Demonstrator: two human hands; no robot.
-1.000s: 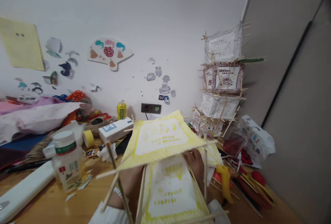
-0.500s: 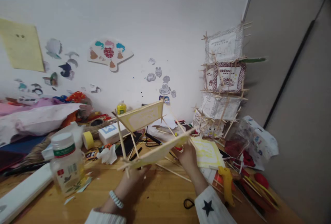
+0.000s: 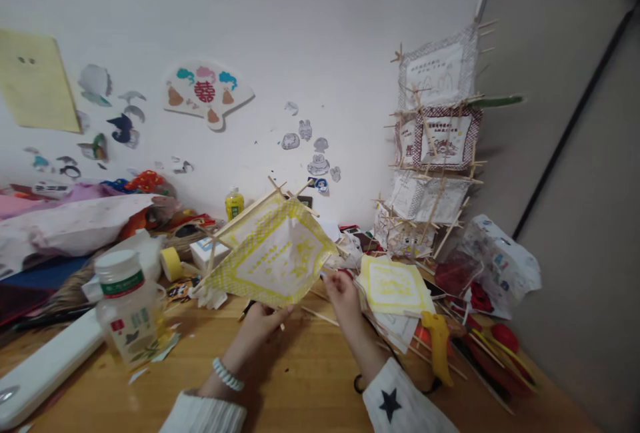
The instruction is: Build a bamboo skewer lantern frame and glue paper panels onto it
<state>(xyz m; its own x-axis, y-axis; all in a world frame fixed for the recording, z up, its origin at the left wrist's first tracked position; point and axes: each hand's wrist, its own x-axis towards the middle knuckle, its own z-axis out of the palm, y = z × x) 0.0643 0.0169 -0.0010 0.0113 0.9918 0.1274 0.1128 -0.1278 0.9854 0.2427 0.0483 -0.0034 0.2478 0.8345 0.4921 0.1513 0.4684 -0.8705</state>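
Note:
A wooden-stick lantern frame (image 3: 280, 260), covered with white paper that has yellow borders and drawings, is held tilted above the table. My left hand (image 3: 263, 323) is closed around its lower part, with a stick end showing below the thumb. At the frame's lower right edge, the fingers of my right hand (image 3: 345, 293) are pinched together against the paper; the exact contact is hard to make out. A loose yellow-bordered paper sheet (image 3: 397, 286) lies just right of that hand.
Left on the table are a clear jar with white lid (image 3: 127, 313), yellow tape roll (image 3: 171, 264) and long white object (image 3: 50, 370). A yellow-handled tool (image 3: 438, 350) lies at right. Behind it stands a tall stick-and-paper tower (image 3: 437, 146) against the wall.
The lantern frame has been turned, so a papered face now points toward me instead of its open side. My right hand has shifted slightly left and down along it.

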